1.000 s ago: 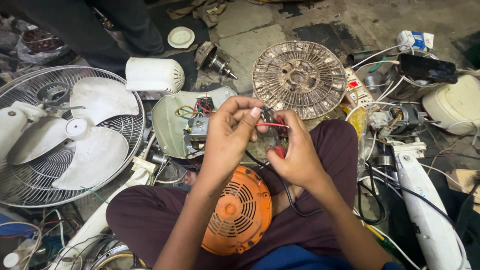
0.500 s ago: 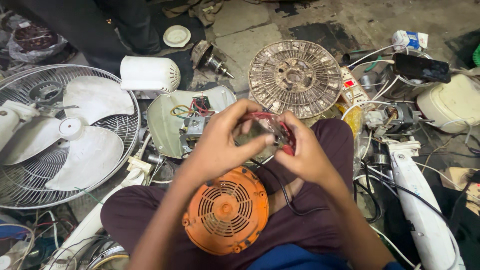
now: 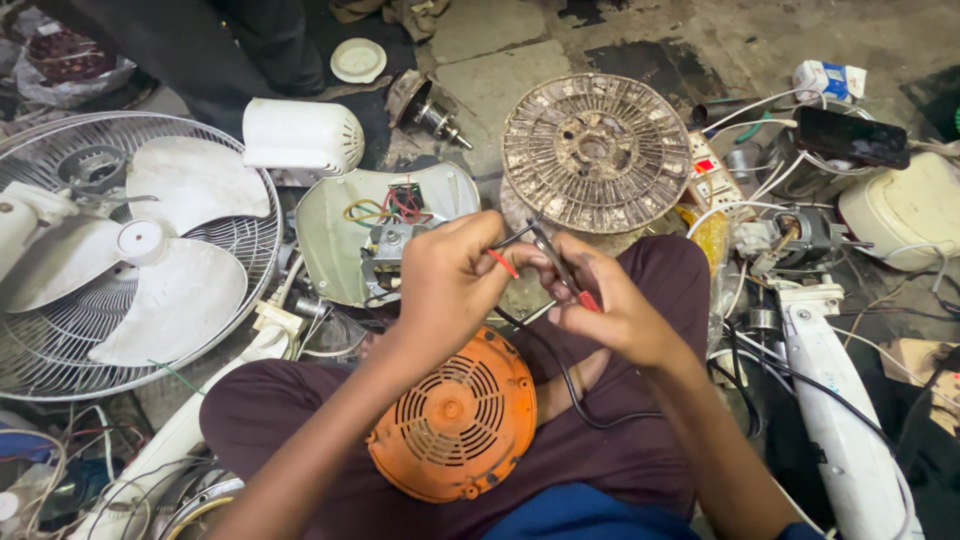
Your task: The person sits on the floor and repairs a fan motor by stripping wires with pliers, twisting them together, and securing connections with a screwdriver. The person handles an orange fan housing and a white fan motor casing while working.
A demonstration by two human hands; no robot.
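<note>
Hands: two, left [image 3: 455, 275] and right [image 3: 610, 305]. Fans with guard and blades [image 3: 110, 260]: one; round grilles [image 3: 597, 152]: one; orange covers [image 3: 455, 420]: one. Phones [image 3: 852, 137]: one; white motor caps [image 3: 300, 135]: one.

Floor: rough grey concrete slabs [image 3: 520, 60], stained with dark patches, are seen under flat, even light.
Left side: a white fan [image 3: 120, 250] with its wire guard is laid flat among loose wires.
Centre: a round, dust-caked grille [image 3: 595, 150] is set on the ground, a white motor cover [image 3: 300, 135] near it.
Right side: a white extension board [image 3: 712, 180], tangled cables and a white fan stand [image 3: 835, 400] are scattered about.
Top edge: a small white disc [image 3: 357, 60] is seen.
</note>
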